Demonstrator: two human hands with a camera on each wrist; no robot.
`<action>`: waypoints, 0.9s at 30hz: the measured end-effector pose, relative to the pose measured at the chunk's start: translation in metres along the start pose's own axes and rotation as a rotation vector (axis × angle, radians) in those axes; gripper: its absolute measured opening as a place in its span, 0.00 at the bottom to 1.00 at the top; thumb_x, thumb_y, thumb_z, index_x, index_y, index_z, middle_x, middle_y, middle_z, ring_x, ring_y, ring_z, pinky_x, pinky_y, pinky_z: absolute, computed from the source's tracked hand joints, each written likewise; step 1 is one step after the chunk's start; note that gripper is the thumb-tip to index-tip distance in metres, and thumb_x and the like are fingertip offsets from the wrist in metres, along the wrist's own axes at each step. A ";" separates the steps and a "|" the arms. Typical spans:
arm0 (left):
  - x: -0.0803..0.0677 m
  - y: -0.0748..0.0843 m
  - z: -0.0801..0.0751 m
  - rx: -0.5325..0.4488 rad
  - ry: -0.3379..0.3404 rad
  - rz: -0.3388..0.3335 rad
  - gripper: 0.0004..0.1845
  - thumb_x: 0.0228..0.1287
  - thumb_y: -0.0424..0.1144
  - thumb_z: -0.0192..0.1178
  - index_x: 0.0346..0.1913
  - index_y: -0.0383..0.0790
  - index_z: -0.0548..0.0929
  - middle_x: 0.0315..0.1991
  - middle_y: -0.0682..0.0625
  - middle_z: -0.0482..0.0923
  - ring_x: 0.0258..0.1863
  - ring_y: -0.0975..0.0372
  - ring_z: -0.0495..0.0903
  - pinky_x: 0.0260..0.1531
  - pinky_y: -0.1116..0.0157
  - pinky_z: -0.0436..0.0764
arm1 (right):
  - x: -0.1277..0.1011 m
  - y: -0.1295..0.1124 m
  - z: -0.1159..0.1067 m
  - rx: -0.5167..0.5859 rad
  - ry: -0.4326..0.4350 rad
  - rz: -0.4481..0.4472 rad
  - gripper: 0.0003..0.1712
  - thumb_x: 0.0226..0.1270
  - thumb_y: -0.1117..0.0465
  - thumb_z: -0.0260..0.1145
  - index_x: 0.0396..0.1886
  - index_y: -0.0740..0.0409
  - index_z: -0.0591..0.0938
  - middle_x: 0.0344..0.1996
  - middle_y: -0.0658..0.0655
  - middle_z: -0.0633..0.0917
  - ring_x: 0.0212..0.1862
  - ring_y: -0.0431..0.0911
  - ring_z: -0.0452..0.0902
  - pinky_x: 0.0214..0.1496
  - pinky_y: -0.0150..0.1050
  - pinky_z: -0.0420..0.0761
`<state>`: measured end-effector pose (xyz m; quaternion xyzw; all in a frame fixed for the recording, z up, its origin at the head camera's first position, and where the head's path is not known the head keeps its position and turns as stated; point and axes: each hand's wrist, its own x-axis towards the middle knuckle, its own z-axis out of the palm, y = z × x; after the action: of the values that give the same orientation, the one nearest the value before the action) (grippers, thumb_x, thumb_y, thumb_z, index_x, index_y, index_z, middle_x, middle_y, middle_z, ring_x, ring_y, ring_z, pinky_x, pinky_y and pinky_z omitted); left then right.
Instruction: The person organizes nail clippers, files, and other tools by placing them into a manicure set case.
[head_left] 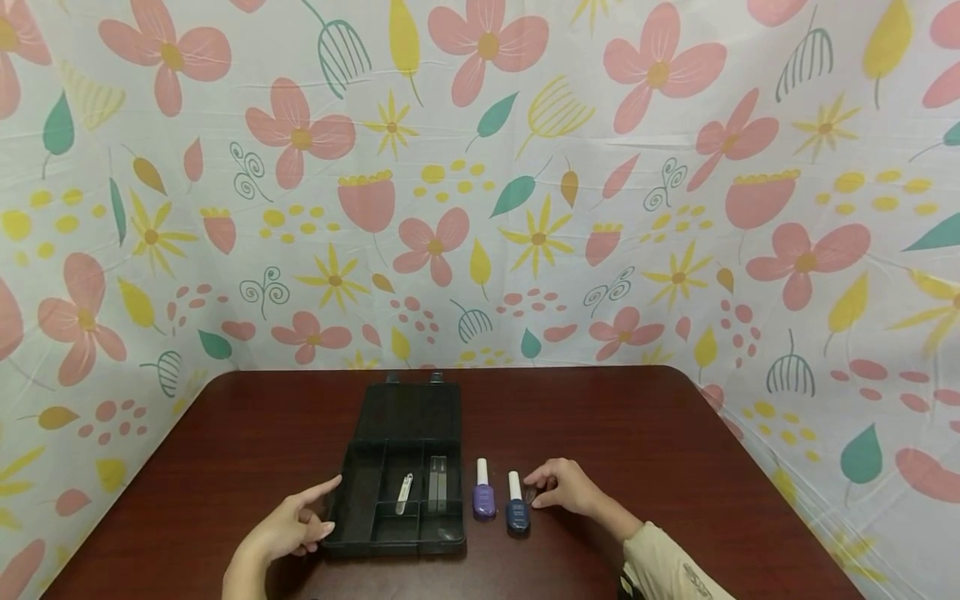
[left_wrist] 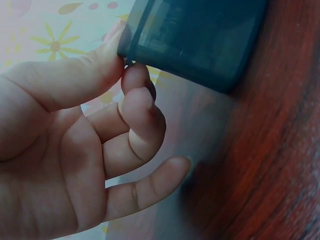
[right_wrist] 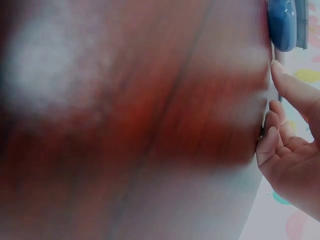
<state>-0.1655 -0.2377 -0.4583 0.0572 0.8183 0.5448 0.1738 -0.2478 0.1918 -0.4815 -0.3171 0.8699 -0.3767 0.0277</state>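
A black compartment box (head_left: 390, 508) lies open on the dark red table (head_left: 645, 433), lid flat behind it. A small metal tool (head_left: 404, 492) and a long grey file (head_left: 438, 483) lie inside. My left hand (head_left: 300, 521) rests against the box's left side; two fingertips (left_wrist: 107, 55) touch a corner of the box (left_wrist: 200, 35). A purple bottle (head_left: 483, 496) and a blue bottle (head_left: 517, 510) with white caps lie right of the box. My right hand (head_left: 558, 486) sits beside the blue bottle (right_wrist: 282, 22), fingers (right_wrist: 270, 140) loosely curled on the table. A small clear thing (head_left: 531, 495) lies at its fingertips.
A flowered cloth (head_left: 480, 183) walls in the table at the back and on both sides. Bare tabletop stretches behind the box and to the far left and right. The table's rounded corners lie at the back.
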 end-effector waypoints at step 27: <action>0.002 -0.002 -0.001 -0.010 -0.006 0.016 0.39 0.56 0.36 0.61 0.67 0.35 0.54 0.15 0.52 0.67 0.18 0.60 0.70 0.20 0.63 0.68 | 0.006 0.008 -0.003 0.024 -0.073 -0.004 0.13 0.42 0.68 0.73 0.31 0.66 0.85 0.23 0.52 0.78 0.27 0.42 0.70 0.27 0.31 0.70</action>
<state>-0.1678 -0.2388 -0.4602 0.0645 0.8146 0.5501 0.1723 -0.2580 0.1944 -0.4835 -0.3321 0.8630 -0.3756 0.0623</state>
